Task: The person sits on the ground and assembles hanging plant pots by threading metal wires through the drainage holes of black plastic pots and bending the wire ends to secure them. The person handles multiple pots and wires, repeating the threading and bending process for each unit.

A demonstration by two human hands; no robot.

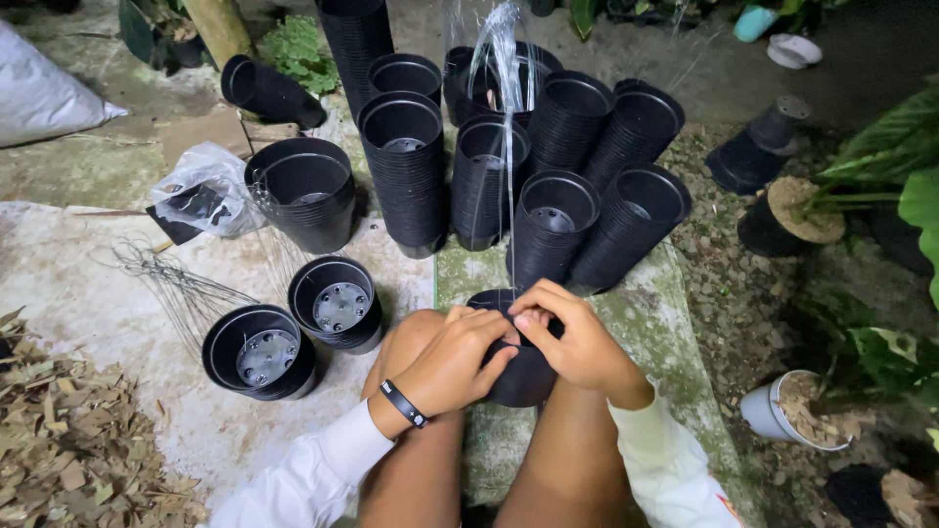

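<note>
The fingertips of both hands meet at the near rim of a black plastic pot (523, 376), which rests between the person's bare knees. The left hand (452, 364) has its thumb and forefinger pressed together at the rim, the other fingers curled against the pot's wall; the right hand (577, 342) arches over the top, its fingers bunched and pinching at the same spot. What they pinch is likely a thin wire, though it is too fine to see clearly here. A black wristband sits on the left wrist, and both sleeves are white.

By the look of it, the step in hand is fastening something at the pot's rim. The next move would call for a steady pot and a small, firm twist or pull of the fingertips.

Just beyond the pot, several tall stacks of nested pots (548, 156) lean together, ribbed by their many thin, matte rims. A clear plastic wrap (504, 59) rises glossy over the middle stacks. To the left of the held pot stand two short stacks of pots (298, 332), grey perforated discs showing in their bottoms. Further left lies a loose bundle of thin wires (181, 288) on rough, pale concrete (59, 264), with dry brown leaves (68, 440) at the near left. Right of the pot, gravel and a white pot of husk (782, 411).
</note>
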